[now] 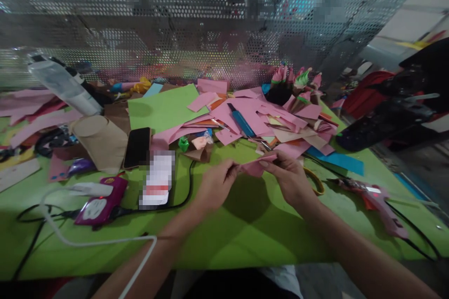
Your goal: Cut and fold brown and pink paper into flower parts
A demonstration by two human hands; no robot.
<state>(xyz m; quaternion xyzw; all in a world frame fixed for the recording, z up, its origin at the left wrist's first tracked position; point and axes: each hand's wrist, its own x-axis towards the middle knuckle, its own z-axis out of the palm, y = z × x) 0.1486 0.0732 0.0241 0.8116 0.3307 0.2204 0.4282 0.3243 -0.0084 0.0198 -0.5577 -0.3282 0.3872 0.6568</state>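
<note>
A small piece of pink paper (pixel 255 167) is held up above the green tabletop, stretched between my two hands. My left hand (pixel 219 184) pinches its left end between thumb and fingers. At its right end my right hand (pixel 286 175) grips the paper, thumb on the near side. The piece looks curved or folded, but its exact shape is hard to make out. Just beyond my hands lie scissors (pixel 265 144), partly covered, and a blue utility knife (pixel 242 120) on pink scraps. A yellow tape roll (pixel 315 181) sits right beside my right wrist.
A pink hot glue gun (pixel 380 203) with a cord lies at the right. Two phones (pixel 137 147), a magenta power strip (pixel 101 201) with cables, and a clear bottle (pixel 65 83) are on the left. Paper scraps (pixel 224 117) pile up before a perforated metal screen (pixel 196 32).
</note>
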